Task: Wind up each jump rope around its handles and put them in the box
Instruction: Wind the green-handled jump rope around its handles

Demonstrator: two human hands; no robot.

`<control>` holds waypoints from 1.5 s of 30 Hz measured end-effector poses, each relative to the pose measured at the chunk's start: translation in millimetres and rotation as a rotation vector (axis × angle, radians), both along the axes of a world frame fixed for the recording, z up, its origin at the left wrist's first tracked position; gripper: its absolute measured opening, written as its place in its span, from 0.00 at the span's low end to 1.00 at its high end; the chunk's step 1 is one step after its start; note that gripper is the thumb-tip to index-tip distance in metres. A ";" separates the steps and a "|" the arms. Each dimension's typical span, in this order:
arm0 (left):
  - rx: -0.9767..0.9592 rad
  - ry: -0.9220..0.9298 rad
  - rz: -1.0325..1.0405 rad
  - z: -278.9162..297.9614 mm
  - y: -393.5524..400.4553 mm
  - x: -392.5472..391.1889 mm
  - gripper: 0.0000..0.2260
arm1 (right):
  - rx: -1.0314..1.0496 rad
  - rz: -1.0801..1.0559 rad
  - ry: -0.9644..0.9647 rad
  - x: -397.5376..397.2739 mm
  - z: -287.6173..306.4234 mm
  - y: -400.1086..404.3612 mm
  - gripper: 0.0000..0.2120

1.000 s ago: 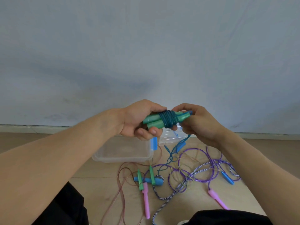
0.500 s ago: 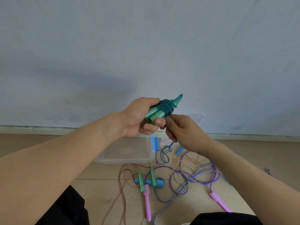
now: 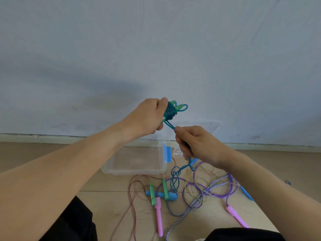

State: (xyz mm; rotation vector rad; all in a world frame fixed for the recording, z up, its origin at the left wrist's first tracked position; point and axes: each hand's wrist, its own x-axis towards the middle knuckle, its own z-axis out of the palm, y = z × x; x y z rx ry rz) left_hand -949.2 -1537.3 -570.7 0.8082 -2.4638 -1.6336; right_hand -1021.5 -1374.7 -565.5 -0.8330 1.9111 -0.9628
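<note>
Head view: left hand [image 3: 147, 117] grips green handles [image 3: 173, 106], now tipped up more than second ago. Right hand [image 3: 196, 145] dropped lower, pinches blue rope [image 3: 171, 126] just under bundle, pulls it tight. Winding nearly done; short tail hangs below right hand. Box [image 3: 135, 169] sits on floor under both hands.
</note>
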 end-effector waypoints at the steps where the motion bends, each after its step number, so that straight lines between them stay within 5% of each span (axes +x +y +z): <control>1: -0.014 -0.007 -0.012 -1.4 -0.3 0.7 0.21 | 0.000 -0.001 -0.005 0.5 1.4 -0.9 0.22; 9: -0.178 -0.055 -0.080 -0.3 4.6 4.3 0.21 | 0.089 -0.030 -0.016 -2.3 -3.7 -0.1 0.18; 13: 0.253 -0.047 0.046 5.3 4.0 1.7 0.21 | 0.076 -0.158 0.014 -10.8 -14.1 1.2 0.11; 18: 0.687 0.049 0.122 12.1 5.6 0.3 0.17 | 0.083 -0.044 0.155 -13.4 -12.1 -1.5 0.13; 22: 0.866 0.044 0.090 13.7 7.7 2.3 0.19 | 0.082 0.028 0.079 -10.8 -11.7 1.3 0.15; 28: 1.091 -0.043 -0.222 19.5 12.5 11.8 0.22 | -0.275 -0.081 -0.419 -6.8 -4.2 -0.5 0.15; 31: 1.100 -0.011 -0.189 22.0 8.0 11.1 0.22 | -0.268 -0.089 -0.337 -5.8 -2.4 -0.4 0.09; 35: 0.873 0.025 -0.103 28.2 -10.4 9.3 0.22 | -0.146 -0.069 -0.102 -9.8 -6.2 3.5 0.16; 40: -0.300 -0.188 -0.127 16.1 -29.6 18.2 0.24 | 0.157 0.134 0.054 -22.7 -9.1 15.8 0.16; 45: -0.769 -0.165 0.016 9.2 -50.7 22.9 0.18 | 0.726 0.278 0.320 -40.3 -22.1 25.9 0.21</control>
